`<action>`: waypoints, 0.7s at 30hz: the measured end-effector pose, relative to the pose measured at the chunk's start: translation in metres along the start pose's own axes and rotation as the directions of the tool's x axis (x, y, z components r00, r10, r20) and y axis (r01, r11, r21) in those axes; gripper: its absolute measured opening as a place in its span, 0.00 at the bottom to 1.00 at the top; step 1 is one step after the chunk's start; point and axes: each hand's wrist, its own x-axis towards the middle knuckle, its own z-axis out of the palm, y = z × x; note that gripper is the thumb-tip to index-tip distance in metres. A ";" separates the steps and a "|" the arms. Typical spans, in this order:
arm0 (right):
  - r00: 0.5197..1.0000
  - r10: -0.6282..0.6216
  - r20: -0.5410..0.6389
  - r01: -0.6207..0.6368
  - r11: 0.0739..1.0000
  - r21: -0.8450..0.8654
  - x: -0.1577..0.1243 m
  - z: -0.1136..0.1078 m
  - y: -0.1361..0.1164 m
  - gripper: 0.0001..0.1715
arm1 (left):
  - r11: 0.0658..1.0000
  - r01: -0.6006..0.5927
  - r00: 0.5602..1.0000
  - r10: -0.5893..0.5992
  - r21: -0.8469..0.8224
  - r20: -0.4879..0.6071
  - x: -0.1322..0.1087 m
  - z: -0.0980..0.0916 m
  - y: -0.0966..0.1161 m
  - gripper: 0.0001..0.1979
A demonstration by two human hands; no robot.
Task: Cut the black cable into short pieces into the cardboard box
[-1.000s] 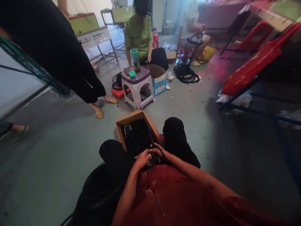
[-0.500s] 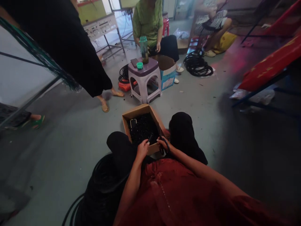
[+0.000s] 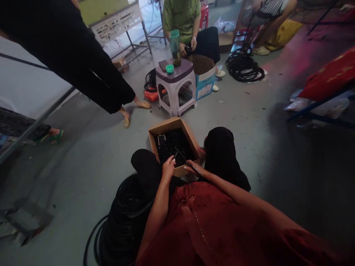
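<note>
My left hand [image 3: 168, 169] pinches a short black piece [image 3: 175, 155], perhaps tubing, over the near side of a cardboard box [image 3: 192, 136]. My right hand [image 3: 196, 168] is closed around the handles of dark scissors [image 3: 183, 157]. Their blades point up and left over the box, near the tip of the black piece; whether they touch it I cannot tell. Many small black pieces [image 3: 179, 138] fill the box bottom. On top of them, toward the left wall, lies a phone [image 3: 161, 140] with a light rim. The box stands on the floor between my knees.
Thick coils of black tubing [image 3: 122, 221] lie beside my left leg. Beyond the box stands a plastic stool [image 3: 177, 72] carrying a bottle [image 3: 175, 50] and green lid [image 3: 169, 68]. A co-worker [image 3: 181, 22] sits behind it; another person's black-clad legs [image 3: 105, 81] are at left.
The scissors have swung so their blades point left toward the black piece; before, they pointed more upward. My view has shifted slightly, and the co-worker's hands have come together.
</note>
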 end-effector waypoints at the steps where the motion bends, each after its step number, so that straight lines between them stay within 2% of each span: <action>1: 1.000 0.000 0.007 0.000 1.000 -0.011 0.000 0.000 0.000 0.29 | 1.000 0.001 1.000 -0.001 0.000 0.002 0.000 0.000 0.000 0.24; 10: 0.999 0.005 0.035 -0.002 0.997 -0.074 -0.003 0.000 -0.003 0.33 | 1.000 0.008 1.000 -0.008 0.001 0.015 0.003 0.001 -0.004 0.22; 16: 0.999 -0.007 0.039 0.011 0.996 -0.093 -0.004 -0.001 -0.006 0.31 | 1.000 0.024 0.999 -0.024 0.007 0.035 0.005 0.002 -0.009 0.22; 21: 0.999 -0.021 0.036 0.026 0.990 -0.142 -0.008 -0.002 -0.010 0.28 | 0.999 0.039 0.997 -0.039 0.013 0.064 0.003 0.002 -0.004 0.22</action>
